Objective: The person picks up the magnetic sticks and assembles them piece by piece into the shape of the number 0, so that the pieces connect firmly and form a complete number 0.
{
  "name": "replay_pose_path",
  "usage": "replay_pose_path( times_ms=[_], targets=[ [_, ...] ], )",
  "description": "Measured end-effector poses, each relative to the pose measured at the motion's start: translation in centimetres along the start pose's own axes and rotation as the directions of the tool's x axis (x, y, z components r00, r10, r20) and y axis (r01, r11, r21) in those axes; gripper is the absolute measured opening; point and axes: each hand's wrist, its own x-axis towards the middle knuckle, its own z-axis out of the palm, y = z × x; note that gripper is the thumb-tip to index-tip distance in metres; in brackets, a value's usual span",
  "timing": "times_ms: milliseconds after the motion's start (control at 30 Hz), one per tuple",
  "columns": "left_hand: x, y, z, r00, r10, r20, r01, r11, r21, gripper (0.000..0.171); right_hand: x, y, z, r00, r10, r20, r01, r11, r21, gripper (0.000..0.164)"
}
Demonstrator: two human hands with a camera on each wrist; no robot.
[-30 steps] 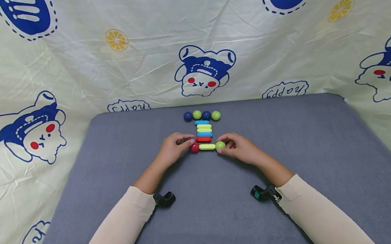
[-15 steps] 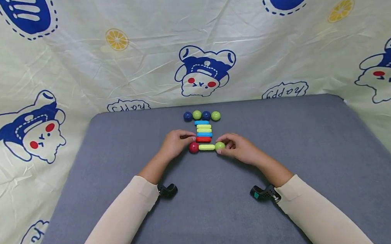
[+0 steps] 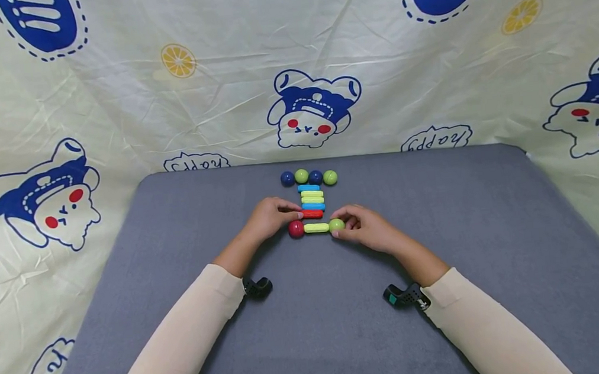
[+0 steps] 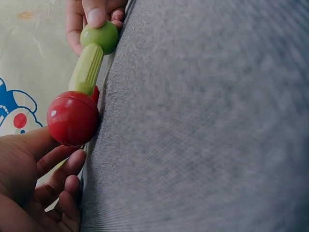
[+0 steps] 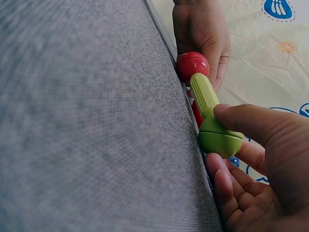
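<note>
A yellow-green ribbed rod [image 3: 316, 228] joins a red ball [image 3: 296, 229] at its left end to a light green ball [image 3: 337, 224] at its right. My right hand [image 3: 367, 227] pinches the green ball; in the right wrist view its thumb [image 5: 241, 121] presses on top of it. Just beyond this joined piece lies a red rod [image 3: 312, 214], whose left end my left hand [image 3: 270, 219] pinches between thumb and fingers. In the left wrist view the red ball [image 4: 73, 118] hides most of that grip.
Beyond the red rod, blue rods [image 3: 313, 207] and yellow rods [image 3: 312, 197] lie stacked in a column. Dark blue balls [image 3: 287, 178] and green balls [image 3: 330, 178] form a row behind them. A patterned cloth [image 3: 239, 109] hangs past the grey table's [image 3: 440, 210] far edge.
My left hand has left the red ball and moved up to the red rod's left end. The joined piece has shifted slightly toward me, widening the gap to the red rod.
</note>
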Motion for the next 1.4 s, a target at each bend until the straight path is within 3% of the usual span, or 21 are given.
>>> replay_pose_path(
  times_ms=[233,500,767,1400],
  targets=[
    [0.0,-0.1,0.0,1.0,0.006,0.002,-0.006,0.999,0.048,0.024,0.1,0.2,0.2,1.0,0.003,0.007,-0.003,1.0,0.002,0.037],
    [-0.1,-0.6,0.0,1.0,0.016,-0.016,-0.015,1.0,0.024,0.021,0.3,0.5,0.3,1.0,-0.008,0.001,0.008,1.0,0.01,0.036],
    [-0.7,-1.1,-0.4,0.999,-0.027,-0.029,0.024,0.995,-0.1,0.019,0.0,0.5,0.3,1.0,-0.023,-0.002,0.023,1.0,0.004,0.035],
    [-1.5,-2.0,-1.1,0.993,-0.103,-0.059,0.085,0.964,-0.253,0.022,-0.2,0.4,0.1,0.999,-0.032,-0.01,0.032,0.999,0.007,0.035]
  ],
)
